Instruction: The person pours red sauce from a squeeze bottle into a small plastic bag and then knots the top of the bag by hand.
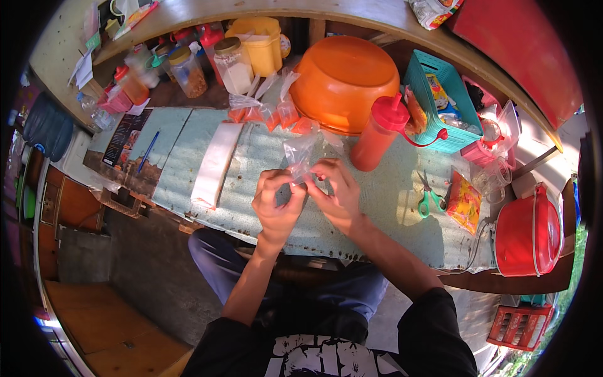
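Observation:
Over the pale blue tabletop (179, 174), my left hand (279, 200) and my right hand (337, 195) pinch the edge of a small clear plastic bag (299, 150) between thumbs and fingers. No filling shows inside the bag, which points away from me. Just beyond it lie several clear bags of orange-red sauce (286, 113), their tops gathered upward. A squeeze bottle of red sauce (374, 141) with a red lid stands right of my right hand. Left of my left hand is a long white pack of folded plastic (217, 165).
An upturned orange basin (346, 85) and a teal basket (443, 108) stand at the back. Green-handled scissors (429, 198), a yellow-red packet (464, 202) and a red rice cooker (528, 233) are at right. Jars (233, 66) line the back left; a blue pen (149, 151) lies below.

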`<state>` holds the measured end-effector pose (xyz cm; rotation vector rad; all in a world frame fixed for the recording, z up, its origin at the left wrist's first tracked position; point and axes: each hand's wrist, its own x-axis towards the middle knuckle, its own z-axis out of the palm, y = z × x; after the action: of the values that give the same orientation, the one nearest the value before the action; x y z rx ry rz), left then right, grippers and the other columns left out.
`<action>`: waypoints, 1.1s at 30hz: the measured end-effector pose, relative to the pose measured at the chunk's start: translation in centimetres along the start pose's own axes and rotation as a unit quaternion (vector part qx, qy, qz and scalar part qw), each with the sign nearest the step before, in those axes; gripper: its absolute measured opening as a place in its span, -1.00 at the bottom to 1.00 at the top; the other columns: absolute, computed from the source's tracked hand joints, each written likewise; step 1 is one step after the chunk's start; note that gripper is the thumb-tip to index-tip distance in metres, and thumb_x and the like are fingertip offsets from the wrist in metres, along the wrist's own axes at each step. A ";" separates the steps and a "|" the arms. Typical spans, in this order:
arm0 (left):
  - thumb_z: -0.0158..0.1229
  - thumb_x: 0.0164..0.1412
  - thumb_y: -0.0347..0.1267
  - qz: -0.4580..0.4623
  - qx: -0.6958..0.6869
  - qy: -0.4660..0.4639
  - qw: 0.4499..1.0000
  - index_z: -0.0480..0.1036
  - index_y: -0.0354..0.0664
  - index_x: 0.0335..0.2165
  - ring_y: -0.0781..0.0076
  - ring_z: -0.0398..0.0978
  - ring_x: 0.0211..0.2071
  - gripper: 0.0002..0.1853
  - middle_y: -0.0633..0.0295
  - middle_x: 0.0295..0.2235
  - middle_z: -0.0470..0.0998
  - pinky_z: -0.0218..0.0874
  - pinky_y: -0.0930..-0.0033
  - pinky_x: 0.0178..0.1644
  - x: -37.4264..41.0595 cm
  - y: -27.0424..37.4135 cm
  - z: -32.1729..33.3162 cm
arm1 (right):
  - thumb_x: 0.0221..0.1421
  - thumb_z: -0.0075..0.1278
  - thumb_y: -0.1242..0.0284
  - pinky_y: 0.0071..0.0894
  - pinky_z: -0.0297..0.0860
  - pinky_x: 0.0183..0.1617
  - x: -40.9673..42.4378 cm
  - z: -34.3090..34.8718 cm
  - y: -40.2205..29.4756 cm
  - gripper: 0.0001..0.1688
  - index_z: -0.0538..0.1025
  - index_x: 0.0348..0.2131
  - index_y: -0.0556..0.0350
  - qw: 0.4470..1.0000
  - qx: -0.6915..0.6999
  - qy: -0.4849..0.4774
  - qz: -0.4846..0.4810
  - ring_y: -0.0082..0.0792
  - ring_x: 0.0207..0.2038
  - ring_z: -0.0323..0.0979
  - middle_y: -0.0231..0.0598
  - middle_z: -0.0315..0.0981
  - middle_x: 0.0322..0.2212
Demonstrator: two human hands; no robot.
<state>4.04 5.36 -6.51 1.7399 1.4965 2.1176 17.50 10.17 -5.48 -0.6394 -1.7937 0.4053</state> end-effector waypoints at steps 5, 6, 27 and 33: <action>0.36 -0.07 -0.62 -0.003 0.021 -0.011 1.000 0.47 -0.21 -0.29 0.19 0.55 -0.28 -0.68 0.11 -0.31 0.58 0.40 0.25 -0.15 0.1 0.2 0.1 | -0.13 0.25 0.69 -0.21 0.47 -0.31 0.1 -0.1 0.2 -0.51 0.49 -0.13 0.11 1.000 -0.013 -0.001 -0.003 -0.12 -0.32 0.54 -0.15 0.52 -0.26; 0.35 -0.07 -0.63 0.017 0.053 -0.017 0.998 0.47 -0.22 -0.28 0.21 0.54 -0.28 -0.68 0.12 -0.31 0.58 0.38 0.26 -0.13 0.4 0.2 0.1 | -0.14 0.24 0.69 -0.22 0.48 -0.31 0.0 0.1 0.3 -0.50 0.50 -0.13 0.12 1.000 -0.017 0.014 -0.007 -0.13 -0.32 0.54 -0.16 0.52 -0.26; 0.29 0.04 -0.61 0.027 0.106 -0.025 0.994 0.56 -0.20 -0.14 0.21 0.45 -0.26 -0.65 0.20 -0.24 0.62 0.32 0.25 -0.11 1.1 0.6 0.1 | -0.03 0.23 0.60 -0.24 0.48 -0.31 0.3 0.1 -0.2 -0.61 0.60 -0.13 0.09 0.999 -0.051 0.008 0.014 -0.20 -0.30 0.54 -0.26 0.54 -0.24; 0.29 0.01 -0.62 0.001 0.106 -0.027 0.994 0.60 -0.15 -0.20 0.16 0.46 -0.25 -0.68 0.17 -0.23 0.63 0.34 0.22 -0.12 1.2 0.2 0.0 | 0.15 0.11 0.59 -0.39 0.37 -0.34 0.2 0.8 -0.8 -0.84 0.57 -0.22 0.17 0.986 0.087 -0.025 0.140 -0.32 -0.39 0.42 -0.26 0.51 -0.28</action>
<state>3.65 5.91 -5.51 1.8468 1.7616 1.9583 16.53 9.67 -5.13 -0.7653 -1.6967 0.7645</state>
